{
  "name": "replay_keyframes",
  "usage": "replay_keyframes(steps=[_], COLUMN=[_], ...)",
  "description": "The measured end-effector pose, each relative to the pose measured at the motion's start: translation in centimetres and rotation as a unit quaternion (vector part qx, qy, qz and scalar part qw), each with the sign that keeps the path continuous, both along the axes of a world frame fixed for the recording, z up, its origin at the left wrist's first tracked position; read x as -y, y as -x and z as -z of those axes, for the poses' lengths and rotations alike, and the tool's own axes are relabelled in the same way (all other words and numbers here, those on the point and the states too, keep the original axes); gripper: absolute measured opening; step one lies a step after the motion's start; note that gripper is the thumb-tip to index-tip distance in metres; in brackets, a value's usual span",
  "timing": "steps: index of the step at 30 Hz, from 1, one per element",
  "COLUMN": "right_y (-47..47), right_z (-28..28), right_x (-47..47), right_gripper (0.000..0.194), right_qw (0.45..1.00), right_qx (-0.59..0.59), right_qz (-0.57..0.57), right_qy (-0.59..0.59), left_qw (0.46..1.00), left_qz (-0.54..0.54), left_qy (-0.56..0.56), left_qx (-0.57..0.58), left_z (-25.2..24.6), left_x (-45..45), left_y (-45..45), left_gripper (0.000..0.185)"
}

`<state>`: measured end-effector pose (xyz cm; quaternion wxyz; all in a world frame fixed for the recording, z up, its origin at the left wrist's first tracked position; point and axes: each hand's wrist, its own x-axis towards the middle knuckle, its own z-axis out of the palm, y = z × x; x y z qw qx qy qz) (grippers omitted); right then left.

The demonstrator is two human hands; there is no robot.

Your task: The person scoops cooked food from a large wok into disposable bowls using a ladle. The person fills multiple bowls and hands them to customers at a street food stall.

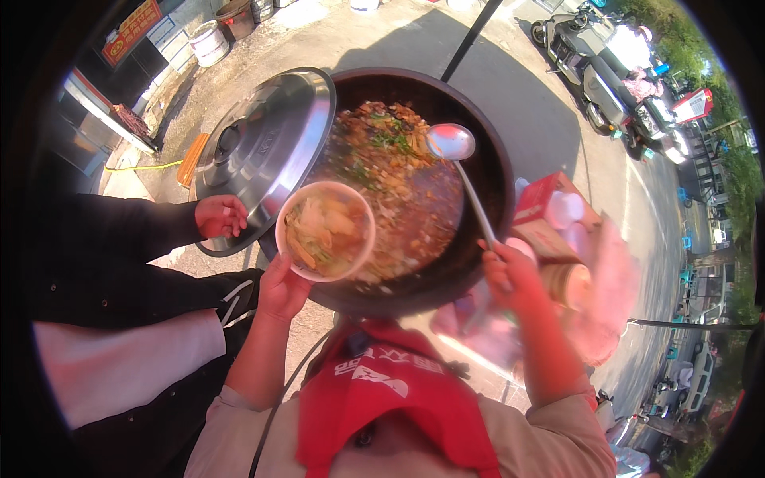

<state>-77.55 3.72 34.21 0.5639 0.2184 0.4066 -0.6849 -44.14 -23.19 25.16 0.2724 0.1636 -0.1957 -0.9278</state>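
Note:
My left hand (285, 287) grips the rim and side of a round bowl (281, 224) filled with stew and broth. The bowl is over the near left edge of a large dark wok (478, 107). In the wok lies a chunky vegetable stew (388, 191) in reddish broth, with chopped greens on top. My right hand (509, 269) is shut on the handle of a metal ladle (451, 141), whose round head is above the far right part of the stew. A domed metal lid (269, 137) with a black knob leans at the wok's left side.
At my left stands another person in a dark jacket, their hand (221, 216) by the lid. To the right are a cardboard box (553, 215) with stacked bowls or cups, and pink plastic bags (603, 299). Scooters (597, 77) stand beyond; a bucket (209, 45) is far left.

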Motion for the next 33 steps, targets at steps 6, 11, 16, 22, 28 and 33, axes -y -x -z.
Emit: replay_keyframes(steps=[6,11,16,22,28,33], right_y=[4.5,7.1,7.2,8.4,10.5,13.0], right_z=[16.7,24.4,22.1,18.0,18.5,21.4], right_x=[4.6,6.1,3.4,-0.4,1.0,5.4], right_gripper=[0.020,0.030,0.019,0.017,0.013,0.023], right_qw=[0.880,0.699,0.942,0.984,0.992,0.876], right_qx=[-0.379,-0.579,-0.254,-0.048,-0.058,-0.402], right_qz=[-0.105,-0.214,-0.078,-0.032,-0.033,-0.182], right_qy=[-0.268,-0.362,-0.207,-0.169,-0.103,-0.194], left_qw=[0.998,0.995,0.990,0.991,0.991,0.988], left_qz=[-0.021,-0.035,-0.074,-0.071,-0.081,-0.105], left_qy=[0.038,0.044,0.043,0.034,0.035,0.023], left_qx=[0.045,0.085,0.108,0.106,0.103,0.109], left_z=[-0.1,-1.0,-1.8,-1.9,-2.5,-2.6], left_x=[-0.1,-1.2,-2.2,-2.9,-3.9,-4.7], left_y=[-0.9,-1.1,-0.2,0.8,2.0,2.5], left_gripper=[0.060,0.064,0.072,0.075,0.076,0.076])
